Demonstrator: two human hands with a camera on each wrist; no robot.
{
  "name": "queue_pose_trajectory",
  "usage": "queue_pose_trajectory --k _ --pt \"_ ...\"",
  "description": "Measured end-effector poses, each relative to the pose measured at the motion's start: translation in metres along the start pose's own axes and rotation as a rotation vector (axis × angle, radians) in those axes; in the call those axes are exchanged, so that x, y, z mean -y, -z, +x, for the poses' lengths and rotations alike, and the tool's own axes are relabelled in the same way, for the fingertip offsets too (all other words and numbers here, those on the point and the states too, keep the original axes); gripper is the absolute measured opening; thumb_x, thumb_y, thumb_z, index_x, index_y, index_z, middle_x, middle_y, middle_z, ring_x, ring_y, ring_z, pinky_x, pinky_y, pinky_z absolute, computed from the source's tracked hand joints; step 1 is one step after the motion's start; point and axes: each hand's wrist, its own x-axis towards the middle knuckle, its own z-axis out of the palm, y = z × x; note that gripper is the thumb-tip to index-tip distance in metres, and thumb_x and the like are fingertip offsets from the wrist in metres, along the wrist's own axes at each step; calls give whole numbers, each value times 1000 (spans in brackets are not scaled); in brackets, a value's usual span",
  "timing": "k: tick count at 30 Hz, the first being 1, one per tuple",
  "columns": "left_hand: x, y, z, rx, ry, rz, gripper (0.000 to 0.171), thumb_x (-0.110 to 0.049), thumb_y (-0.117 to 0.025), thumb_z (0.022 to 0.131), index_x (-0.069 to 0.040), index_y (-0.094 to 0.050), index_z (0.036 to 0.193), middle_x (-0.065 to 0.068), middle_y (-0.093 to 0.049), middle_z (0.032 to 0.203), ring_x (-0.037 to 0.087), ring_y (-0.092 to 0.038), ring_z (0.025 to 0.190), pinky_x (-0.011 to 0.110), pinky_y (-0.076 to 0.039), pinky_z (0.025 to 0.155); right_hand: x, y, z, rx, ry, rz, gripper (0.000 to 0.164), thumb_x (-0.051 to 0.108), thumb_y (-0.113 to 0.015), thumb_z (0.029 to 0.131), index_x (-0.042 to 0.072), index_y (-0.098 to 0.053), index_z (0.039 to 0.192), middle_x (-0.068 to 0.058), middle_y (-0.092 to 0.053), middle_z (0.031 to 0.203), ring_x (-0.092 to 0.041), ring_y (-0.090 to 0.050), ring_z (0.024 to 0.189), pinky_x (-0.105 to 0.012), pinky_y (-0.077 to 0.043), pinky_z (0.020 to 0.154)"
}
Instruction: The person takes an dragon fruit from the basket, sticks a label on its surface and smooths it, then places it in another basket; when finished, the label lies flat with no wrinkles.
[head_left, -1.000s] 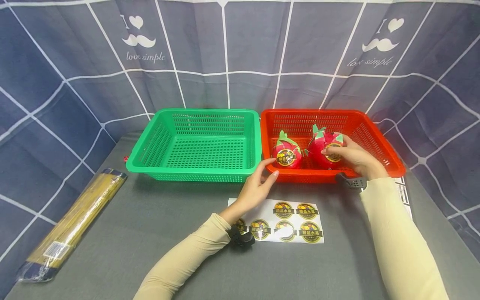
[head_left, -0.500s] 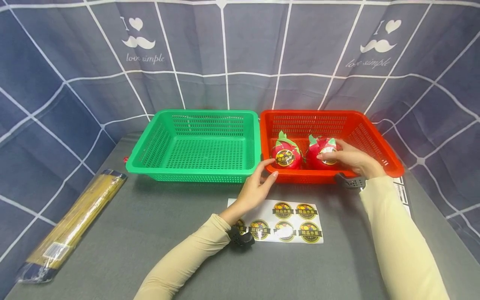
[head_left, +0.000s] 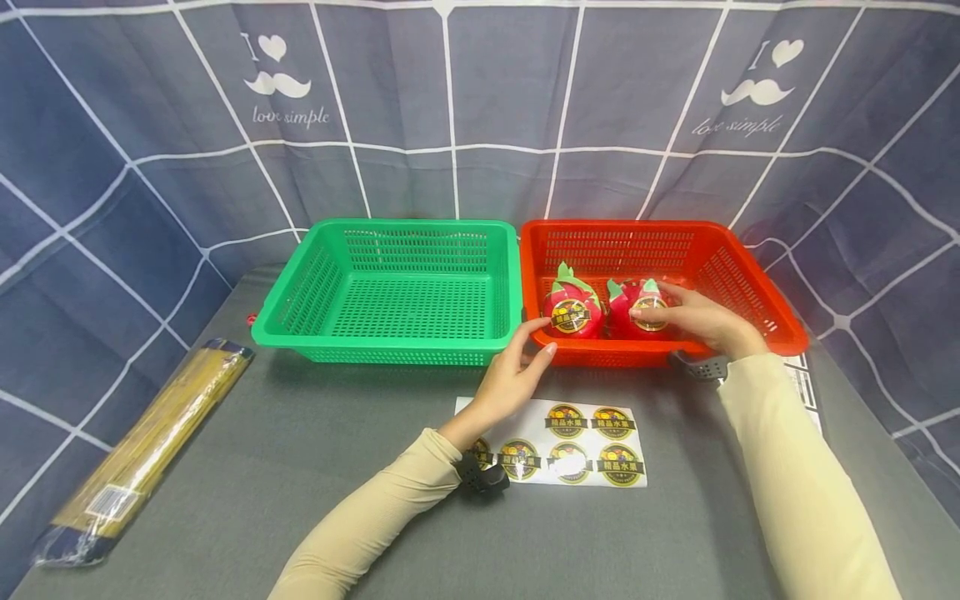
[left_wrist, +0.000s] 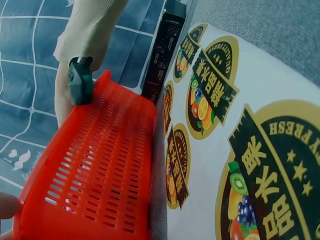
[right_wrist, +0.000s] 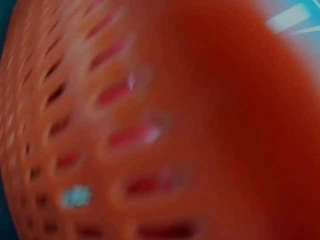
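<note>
Two red dragon fruits with green leaf tips sit in the front part of the red basket (head_left: 615, 353) in the head view. The left dragon fruit (head_left: 579, 293) bears a round gold-and-black sticker (head_left: 571, 316). My right hand (head_left: 705, 318) grips the right dragon fruit (head_left: 624, 317), thumb in front by its similar sticker. My left hand (head_left: 512, 379) touches the basket's front left corner, fingers at the rim and loosely bent. A white sticker sheet (head_left: 536, 425) lies partly beneath the left wrist. Blurred basket wall (right_wrist: 100, 130) fills the right wrist view and hides the right hand there.
A green basket (head_left: 405, 343) stands left of the red one. At the far left lies a wrapped bundle of thin sticks (head_left: 150, 442). A printed black-and-white item (head_left: 806, 387) shows beside the red basket's right front. Checked curtain cloth (head_left: 502, 100) hangs behind.
The right hand has lowered the right dragon fruit into the basket and turned it, shifting slightly left. Its sticker now faces forward. The left hand has stayed at the corner.
</note>
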Motion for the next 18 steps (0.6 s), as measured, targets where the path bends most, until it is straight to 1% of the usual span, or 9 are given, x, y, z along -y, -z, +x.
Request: queue_pose_trajectory --k 2,4,6,8,11,13,15,16,18 --pt "0 0 0 2 4 0 43 -37 -47 93 -28 -37 133 11 -65 107 24 -67 85 24 -46 56 1 0 0 -31 6 -65 89 57 -47 85 7 -5 146 -22 -21 147 -37 -25 130 -54 -26 104" --pt "-1 0 0 5 7 0 43 -38 -46 93 -29 -37 133 12 -65 105 24 -67 85 25 -46 55 2 -1 0 -59 16 -100 87 61 -37 87 3 -6 145 -24 -17 148 -40 -20 133 -57 -19 106" --pt "-1 0 -1 5 12 1 43 -37 -47 93 -29 -37 133 12 -66 102 24 -67 85 25 -45 54 4 -2 0 -86 31 -123 84 62 -28 89 2 -10 144 -26 -19 147 -41 -21 133 -57 -17 106" --pt "-2 0 -1 4 15 6 42 -37 -46 93 -29 -37 133 12 -66 101 24 -67 84 25 -45 54 4 -2 -1 -124 43 -137 81 62 -24 90 1 -15 143 -27 -24 144 -42 -25 132 -57 -18 106" --pt "-2 1 -1 5 21 19 43 -38 -46 93 -30 -37 133 12 -67 99 23 -67 83 24 -45 54 6 -5 -3 -212 65 -145 78 59 -22 91 -1 -22 141 -28 -32 140 -42 -31 129 -56 -21 105" --pt "-2 1 -2 13 26 31 43 -39 -46 93 -30 -36 134 11 -67 97 21 -67 80 24 -44 53 7 -8 -4 -305 86 -159 76 58 -24 92 -2 -28 139 -27 -36 138 -43 -32 128 -56 -23 104" --pt "-3 3 -2 35 31 60 44 -40 -45 93 -32 -34 135 12 -67 86 20 -65 71 23 -41 50 7 -12 -7 -404 119 -161 72 55 -27 93 -2 -34 137 -27 -40 135 -43 -35 126 -56 -24 103" --pt "-3 4 -3 49 33 71 46 -40 -45 93 -32 -32 136 11 -67 85 19 -64 68 24 -41 49 8 -14 -8 -452 139 -164 69 53 -29 93 -1 -38 135 -27 -42 134 -43 -36 125 -56 -25 103" --pt "-5 7 -4 86 41 94 50 -39 -47 92 -32 -28 138 11 -66 91 18 -63 69 24 -43 52 9 -20 -11 -540 180 -155 62 50 -35 93 2 -45 131 -25 -46 132 -41 -39 123 -55 -27 102"
